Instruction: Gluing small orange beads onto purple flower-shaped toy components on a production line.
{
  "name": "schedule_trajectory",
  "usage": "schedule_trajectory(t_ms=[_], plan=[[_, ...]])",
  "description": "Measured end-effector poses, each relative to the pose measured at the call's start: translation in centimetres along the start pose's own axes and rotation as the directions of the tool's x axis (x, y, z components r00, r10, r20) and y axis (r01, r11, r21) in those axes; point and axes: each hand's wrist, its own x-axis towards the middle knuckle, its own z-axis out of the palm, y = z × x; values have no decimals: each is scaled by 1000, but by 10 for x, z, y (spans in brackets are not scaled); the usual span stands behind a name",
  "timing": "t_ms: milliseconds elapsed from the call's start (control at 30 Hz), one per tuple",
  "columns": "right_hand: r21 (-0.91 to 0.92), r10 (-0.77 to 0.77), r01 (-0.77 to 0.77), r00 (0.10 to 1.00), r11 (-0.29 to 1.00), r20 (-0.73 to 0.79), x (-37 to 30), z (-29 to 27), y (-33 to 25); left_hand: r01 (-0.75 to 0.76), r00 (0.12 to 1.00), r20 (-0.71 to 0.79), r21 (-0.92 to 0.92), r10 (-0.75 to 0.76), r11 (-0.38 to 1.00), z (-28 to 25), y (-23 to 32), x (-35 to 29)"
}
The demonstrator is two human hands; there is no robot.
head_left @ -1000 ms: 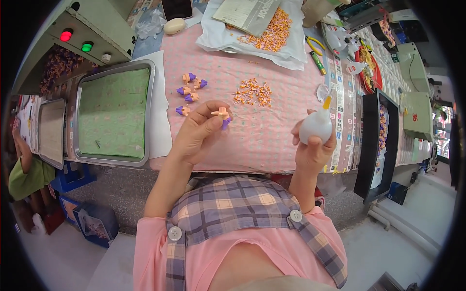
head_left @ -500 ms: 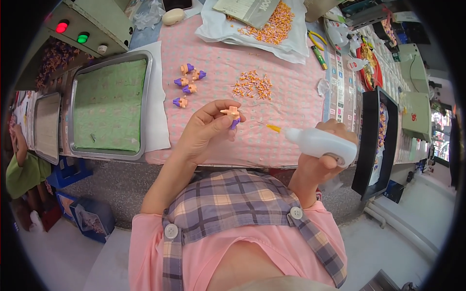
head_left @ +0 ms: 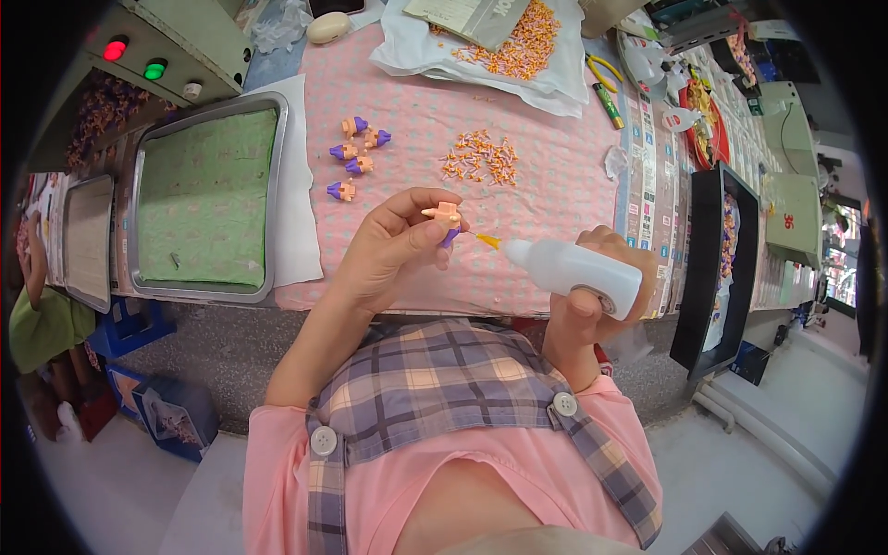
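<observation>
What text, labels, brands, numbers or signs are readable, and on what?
Locations only; wording not copied out.
Grey packet: large lettering, partly legible.
Pale green box at right: red marking.
Printed paper strip: print too small to read.
Bottle in right hand: dark mark near base, too small to read.
Small white bottle: red label, too small to read.

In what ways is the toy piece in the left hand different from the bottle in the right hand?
The toy piece is peach and purple, while the bottle is whitish with a yellow tip. The toy piece is small and pinched by the left hand; the bottle is much larger, its body gripped by the right hand. Both are held, not resting on the table.
</observation>
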Motion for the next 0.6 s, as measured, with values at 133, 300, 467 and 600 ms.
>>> schedule_trajectory(t_ms=[133,300,467,600], plan=[[13,-20,20,999,1000,41,1,-1,2,6,1000,7,-1,-6,1000,0,0,0],[13,-54,54,998,998,14,0,0,3,11,1000,0,1,-11,1000,1,0,1],[-63,5,-6,1000,998,-24,-1,5,-1,12,1000,-10,4,-12,1000,1,0,0],[-95,37,-42,998,995,-55,-1,7,-2,6,1000,-10,5,-6,1000,1,0,0]])
